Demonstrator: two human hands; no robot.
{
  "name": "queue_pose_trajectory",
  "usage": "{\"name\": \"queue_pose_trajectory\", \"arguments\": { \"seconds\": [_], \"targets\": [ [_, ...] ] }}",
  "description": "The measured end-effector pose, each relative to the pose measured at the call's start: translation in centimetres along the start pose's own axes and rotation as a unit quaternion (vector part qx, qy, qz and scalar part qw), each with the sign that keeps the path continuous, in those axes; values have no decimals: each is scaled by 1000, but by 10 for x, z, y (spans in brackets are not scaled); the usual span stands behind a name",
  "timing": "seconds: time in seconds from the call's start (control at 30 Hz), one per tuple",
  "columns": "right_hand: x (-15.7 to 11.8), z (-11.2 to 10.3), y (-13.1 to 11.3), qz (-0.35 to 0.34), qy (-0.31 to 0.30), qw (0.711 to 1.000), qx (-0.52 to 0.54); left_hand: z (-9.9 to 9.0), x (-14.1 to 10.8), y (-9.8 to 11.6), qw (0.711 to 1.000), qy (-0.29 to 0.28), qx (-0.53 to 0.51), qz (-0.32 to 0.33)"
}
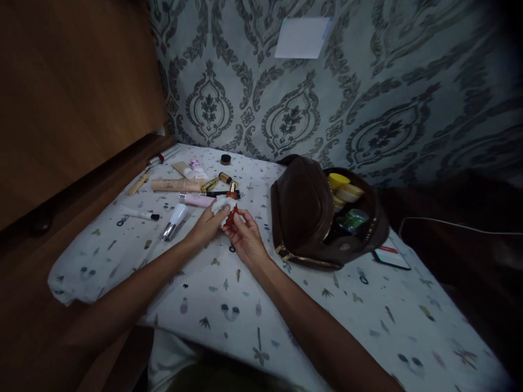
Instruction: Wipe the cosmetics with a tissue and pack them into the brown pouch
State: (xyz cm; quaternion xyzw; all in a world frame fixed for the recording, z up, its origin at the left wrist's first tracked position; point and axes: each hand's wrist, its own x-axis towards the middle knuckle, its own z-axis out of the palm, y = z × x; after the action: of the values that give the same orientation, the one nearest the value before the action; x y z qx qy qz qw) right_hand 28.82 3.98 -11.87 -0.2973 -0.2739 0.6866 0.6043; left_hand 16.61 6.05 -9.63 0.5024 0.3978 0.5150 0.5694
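Note:
Over the patterned cloth, my right hand [245,237] is closed around a small amber-red bottle [231,209] with a gold neck, held roughly upright. My left hand [208,222] pinches a crumpled white wipe [222,204] and presses it against the bottle's side. The bottle's lower part is hidden by my fingers. Just beyond my left hand lie a pink tube [196,200] and a slim black item [218,194]. A white brush with a silver end [174,221] rests to the left of that hand.
A brown zip bag [302,201] stands gaping at the right, with yellow-lidded jars [339,181] inside. Beside it is a phone [391,256]. A long beige tube [175,185], gold vials [210,185] and a dark round jar [225,159] lie toward the wall. A wooden cabinet [77,98] borders the left.

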Motion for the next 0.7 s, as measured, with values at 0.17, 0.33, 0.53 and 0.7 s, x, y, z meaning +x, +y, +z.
{"name": "queue_pose_trajectory", "arguments": {
  "seconds": [0.17, 0.33, 0.53, 0.7],
  "targets": [
    [0, -1, 2, -8, -3, 1000, -10, -1, 2, 4, 996, -36, 34, 71],
    [1, -1, 2, -32, 26, 999, -3, -1, 0, 9, 998, -26, 42, 35],
    [2, -3, 2, -57, 39, 997, -43, -3, -2, 4, 997, -40, 24, -54],
    [3, -5, -2, -133, 72, 971, -186, -7, 2, 3, 999, -35, 35, -15]
  ]
}}
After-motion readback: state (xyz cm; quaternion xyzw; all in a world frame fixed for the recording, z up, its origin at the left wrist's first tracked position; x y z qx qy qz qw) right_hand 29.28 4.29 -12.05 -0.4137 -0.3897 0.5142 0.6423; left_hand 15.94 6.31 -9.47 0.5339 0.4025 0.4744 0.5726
